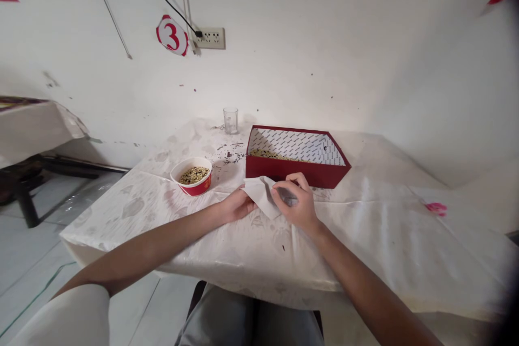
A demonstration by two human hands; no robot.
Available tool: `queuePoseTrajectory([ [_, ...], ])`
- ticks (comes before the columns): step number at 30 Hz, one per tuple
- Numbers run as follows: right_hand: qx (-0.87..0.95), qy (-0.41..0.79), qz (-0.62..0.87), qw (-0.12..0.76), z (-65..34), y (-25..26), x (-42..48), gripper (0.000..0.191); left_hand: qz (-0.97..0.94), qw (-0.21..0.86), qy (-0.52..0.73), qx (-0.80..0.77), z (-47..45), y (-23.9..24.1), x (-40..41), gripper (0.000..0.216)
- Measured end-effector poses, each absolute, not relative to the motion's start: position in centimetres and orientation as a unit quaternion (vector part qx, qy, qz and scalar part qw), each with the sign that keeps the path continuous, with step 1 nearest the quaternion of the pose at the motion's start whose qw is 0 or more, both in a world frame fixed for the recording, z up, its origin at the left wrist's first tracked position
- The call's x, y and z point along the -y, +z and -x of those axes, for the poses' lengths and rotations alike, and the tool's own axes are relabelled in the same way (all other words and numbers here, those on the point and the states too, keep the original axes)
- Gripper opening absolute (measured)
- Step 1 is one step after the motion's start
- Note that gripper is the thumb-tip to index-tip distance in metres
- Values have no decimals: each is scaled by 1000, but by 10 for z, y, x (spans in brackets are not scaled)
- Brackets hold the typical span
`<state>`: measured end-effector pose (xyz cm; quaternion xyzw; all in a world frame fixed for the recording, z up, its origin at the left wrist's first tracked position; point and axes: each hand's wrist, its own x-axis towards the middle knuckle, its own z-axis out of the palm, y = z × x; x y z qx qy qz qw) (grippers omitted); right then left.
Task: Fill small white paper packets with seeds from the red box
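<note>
Both my hands are at a white piece that looks like paper or a small paper bag, held low over the table in front of the red box. My left hand grips it from the left, with some fingers hidden behind it. My right hand pinches its right edge between thumb and fingertips. The red box has a white patterned lining and holds a layer of pale and dark grains or seeds. To the left is a red and white paper bowl with a similar mix.
An upright clear glass is near the wall, with dark scraps scattered beside it. A pale patterned cloth covers the table, and a pink mark shows at right. A power strip is on the wall.
</note>
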<state>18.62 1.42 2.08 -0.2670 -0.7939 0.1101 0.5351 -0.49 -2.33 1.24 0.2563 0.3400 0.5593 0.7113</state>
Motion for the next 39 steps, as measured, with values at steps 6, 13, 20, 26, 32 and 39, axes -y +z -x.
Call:
queuePoseTrajectory([
  [6,801,113,266,524,-185,20,-15,9,-203,693,590,-361,6,5,20,24],
  [13,808,136,250,516,-184,19,-16,12,-277,672,564,-392,5,-3,20,32],
  [20,810,181,247,500,-184,23,-14,11,-318,675,557,-364,7,-6,18,34],
  [26,816,175,232,499,-186,21,-13,14,-318,674,561,-360,10,-13,14,37],
  [32,824,142,248,489,-184,17,-14,13,-360,642,574,-359,3,-1,21,40],
  [39,828,59,260,493,-184,15,-16,11,-321,645,597,-353,-2,6,23,38],
])
